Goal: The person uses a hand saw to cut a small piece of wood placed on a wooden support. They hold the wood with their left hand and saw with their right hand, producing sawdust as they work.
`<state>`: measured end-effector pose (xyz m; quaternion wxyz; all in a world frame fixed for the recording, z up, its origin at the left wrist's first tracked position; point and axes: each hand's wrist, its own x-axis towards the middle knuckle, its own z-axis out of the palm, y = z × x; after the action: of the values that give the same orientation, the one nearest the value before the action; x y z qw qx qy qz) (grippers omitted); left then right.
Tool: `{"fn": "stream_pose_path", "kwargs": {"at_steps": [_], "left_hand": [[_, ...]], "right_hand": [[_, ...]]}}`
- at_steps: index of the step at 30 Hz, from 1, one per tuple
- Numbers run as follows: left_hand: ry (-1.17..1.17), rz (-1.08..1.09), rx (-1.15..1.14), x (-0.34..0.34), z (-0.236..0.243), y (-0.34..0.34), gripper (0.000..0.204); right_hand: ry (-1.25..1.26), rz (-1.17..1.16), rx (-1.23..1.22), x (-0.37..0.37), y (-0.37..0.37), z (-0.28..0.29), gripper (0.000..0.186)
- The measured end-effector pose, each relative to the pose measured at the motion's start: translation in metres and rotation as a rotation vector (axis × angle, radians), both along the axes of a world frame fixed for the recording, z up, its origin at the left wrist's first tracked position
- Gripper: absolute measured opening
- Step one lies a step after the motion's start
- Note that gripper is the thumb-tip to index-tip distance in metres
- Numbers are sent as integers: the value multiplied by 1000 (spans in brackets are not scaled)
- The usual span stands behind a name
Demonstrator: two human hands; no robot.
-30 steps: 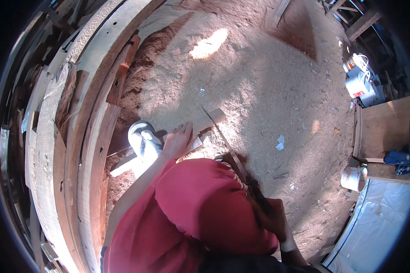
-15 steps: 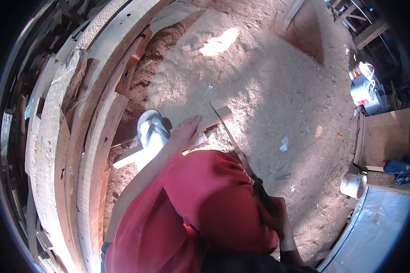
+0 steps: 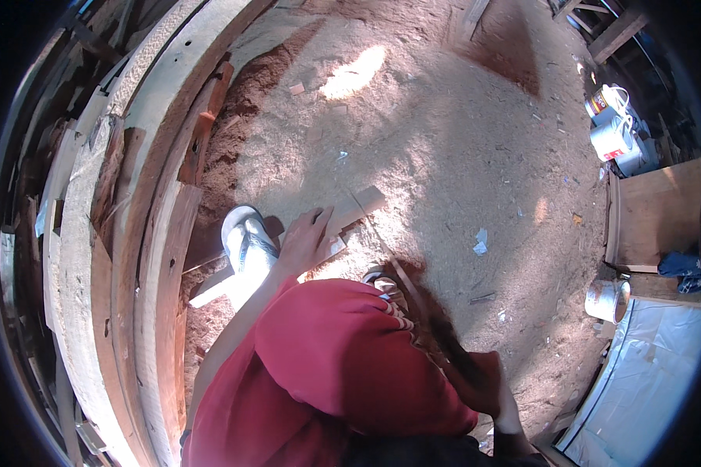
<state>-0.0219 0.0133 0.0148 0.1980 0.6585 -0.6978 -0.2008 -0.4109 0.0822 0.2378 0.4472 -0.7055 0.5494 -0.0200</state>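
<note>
My left hand (image 3: pixel 307 237) presses on a pale wooden board (image 3: pixel 360 206), its fingers curled over it just left of the saw line. My right hand (image 3: pixel 481 383), in shadow near the right knee, is closed around the dark handle end of a handsaw (image 3: pixel 407 282). The long, thin saw blade slants up and left, and its far part crosses the board near the right end. The handle is mostly hidden in my grip. My left foot in a grey sandal (image 3: pixel 244 229) stands beside the board. A red-clothed knee (image 3: pixel 327 342) covers the space between my arms.
Long timber beams (image 3: pixel 152 194) are stacked along the left. Sawdust-covered ground (image 3: pixel 444 156) carries scraps and a pale paper piece (image 3: pixel 480 241). At the right are white buckets (image 3: pixel 611 138), a lone bucket (image 3: pixel 606 300), a brown panel (image 3: pixel 658 218) and a pale blue sheet (image 3: pixel 646 373).
My right hand has drawn the saw back, down and to the right. The left hand stays on the board. The view has shifted slightly, and part of my other foot now shows beside the knee.
</note>
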Motion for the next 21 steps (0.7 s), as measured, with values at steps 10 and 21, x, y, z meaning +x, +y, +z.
{"fn": "stream_pose_path", "kwargs": {"at_steps": [10,21], "left_hand": [[17,9,59,3,3,0,66],[-14,5,46,3,3,-2,67]], "right_hand": [[-77,-264,175,14,-14,-5,23],[-186,-235,104,26,-27,-6,22]]}}
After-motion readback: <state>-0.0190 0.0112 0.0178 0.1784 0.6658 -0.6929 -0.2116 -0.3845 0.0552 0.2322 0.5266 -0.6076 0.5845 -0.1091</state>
